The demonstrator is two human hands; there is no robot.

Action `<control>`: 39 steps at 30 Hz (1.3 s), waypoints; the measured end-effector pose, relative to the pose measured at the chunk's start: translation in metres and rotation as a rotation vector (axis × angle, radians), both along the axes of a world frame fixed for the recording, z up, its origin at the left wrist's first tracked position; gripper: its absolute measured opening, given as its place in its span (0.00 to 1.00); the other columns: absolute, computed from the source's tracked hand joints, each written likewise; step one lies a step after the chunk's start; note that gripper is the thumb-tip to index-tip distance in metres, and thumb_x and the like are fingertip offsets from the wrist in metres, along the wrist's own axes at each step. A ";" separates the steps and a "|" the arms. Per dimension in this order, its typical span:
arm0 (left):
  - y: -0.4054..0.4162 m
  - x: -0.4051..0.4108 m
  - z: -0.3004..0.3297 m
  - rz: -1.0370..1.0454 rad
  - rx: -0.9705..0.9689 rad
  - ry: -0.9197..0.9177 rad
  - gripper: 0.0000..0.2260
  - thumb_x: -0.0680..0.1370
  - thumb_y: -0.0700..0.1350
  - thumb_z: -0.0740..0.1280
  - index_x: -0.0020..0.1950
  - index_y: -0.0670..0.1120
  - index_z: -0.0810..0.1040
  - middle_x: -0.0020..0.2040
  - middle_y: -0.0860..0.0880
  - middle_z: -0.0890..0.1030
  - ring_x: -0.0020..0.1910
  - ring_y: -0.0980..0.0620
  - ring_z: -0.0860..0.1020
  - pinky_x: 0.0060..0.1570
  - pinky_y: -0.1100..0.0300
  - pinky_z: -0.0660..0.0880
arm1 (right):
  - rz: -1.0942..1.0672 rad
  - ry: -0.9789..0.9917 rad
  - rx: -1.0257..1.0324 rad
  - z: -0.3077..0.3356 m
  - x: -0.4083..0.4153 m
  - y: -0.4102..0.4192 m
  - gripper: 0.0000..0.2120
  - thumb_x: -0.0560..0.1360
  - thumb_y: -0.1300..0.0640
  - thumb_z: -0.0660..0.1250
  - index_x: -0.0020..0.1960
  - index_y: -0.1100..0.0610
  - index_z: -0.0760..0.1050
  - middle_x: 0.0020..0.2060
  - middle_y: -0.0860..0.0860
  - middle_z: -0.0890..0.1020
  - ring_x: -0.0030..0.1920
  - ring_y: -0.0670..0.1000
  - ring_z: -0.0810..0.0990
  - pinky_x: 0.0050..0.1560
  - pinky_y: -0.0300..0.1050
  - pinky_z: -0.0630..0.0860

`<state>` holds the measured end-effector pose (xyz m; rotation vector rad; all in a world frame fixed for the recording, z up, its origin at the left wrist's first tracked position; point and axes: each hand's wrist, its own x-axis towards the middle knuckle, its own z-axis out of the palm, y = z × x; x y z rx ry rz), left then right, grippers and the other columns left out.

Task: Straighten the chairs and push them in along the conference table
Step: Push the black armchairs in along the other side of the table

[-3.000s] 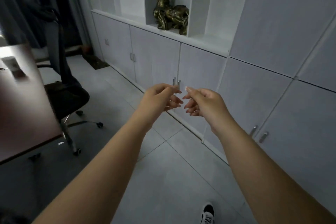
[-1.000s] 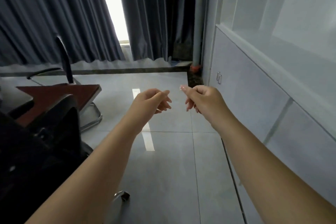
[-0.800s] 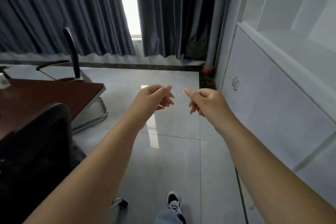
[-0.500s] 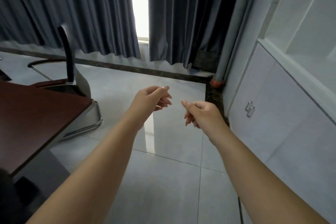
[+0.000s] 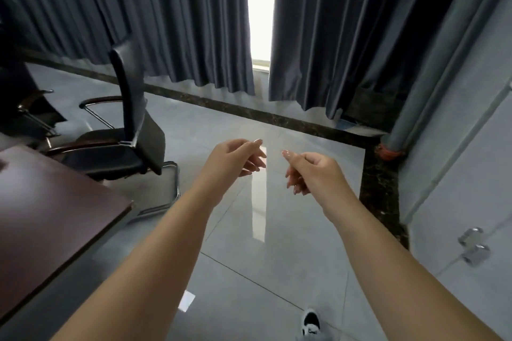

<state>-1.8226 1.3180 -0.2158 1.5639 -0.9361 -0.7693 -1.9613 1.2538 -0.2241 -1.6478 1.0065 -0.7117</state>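
Black leather covered the chair (image 5: 130,130) standing at the end of the reddish-brown conference table (image 5: 50,219), its back turned edge-on to you and its chrome sled base on the grey tiled floor (image 5: 277,257). You held both arms out over the open floor, well apart from that chair. Your left hand (image 5: 235,159) and right hand (image 5: 310,171) hung close together, fingers loosely curled, gripping nothing. Dark grey curtains (image 5: 180,22) hung ahead, and a white cabinet (image 5: 471,188) stood on your right.
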 end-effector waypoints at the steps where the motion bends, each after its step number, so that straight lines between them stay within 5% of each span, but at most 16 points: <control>1: -0.011 0.008 -0.002 0.026 -0.005 0.010 0.12 0.79 0.46 0.62 0.37 0.46 0.77 0.33 0.51 0.80 0.35 0.54 0.78 0.43 0.62 0.75 | 0.017 -0.005 -0.007 -0.001 0.008 -0.014 0.19 0.76 0.46 0.63 0.33 0.57 0.74 0.25 0.49 0.78 0.24 0.43 0.73 0.27 0.33 0.70; 9: -0.115 0.076 -0.005 0.338 0.043 0.085 0.13 0.80 0.45 0.61 0.37 0.44 0.76 0.34 0.48 0.79 0.34 0.53 0.76 0.38 0.63 0.72 | 0.297 -0.028 0.014 0.006 0.098 -0.153 0.19 0.76 0.47 0.64 0.32 0.58 0.74 0.26 0.50 0.77 0.25 0.44 0.73 0.27 0.31 0.71; 13: -0.141 0.115 0.006 0.517 -0.001 0.144 0.13 0.79 0.43 0.61 0.35 0.44 0.76 0.26 0.53 0.79 0.28 0.58 0.75 0.34 0.66 0.71 | 0.432 -0.066 0.096 0.017 0.160 -0.197 0.19 0.76 0.48 0.64 0.31 0.58 0.74 0.25 0.50 0.77 0.22 0.42 0.73 0.28 0.33 0.72; 20: -0.132 0.183 -0.017 0.749 0.034 0.161 0.12 0.79 0.45 0.61 0.36 0.44 0.77 0.31 0.50 0.79 0.33 0.54 0.75 0.38 0.62 0.71 | 0.702 -0.055 0.262 -0.011 0.261 -0.204 0.18 0.76 0.51 0.64 0.30 0.58 0.72 0.25 0.53 0.76 0.22 0.44 0.71 0.27 0.35 0.70; 39: -0.112 0.500 -0.067 1.124 0.061 0.525 0.16 0.80 0.44 0.60 0.33 0.43 0.73 0.18 0.53 0.75 0.28 0.54 0.72 0.32 0.65 0.69 | 0.950 0.192 0.270 -0.043 0.600 -0.189 0.18 0.75 0.50 0.66 0.31 0.58 0.73 0.24 0.51 0.75 0.23 0.47 0.72 0.31 0.38 0.71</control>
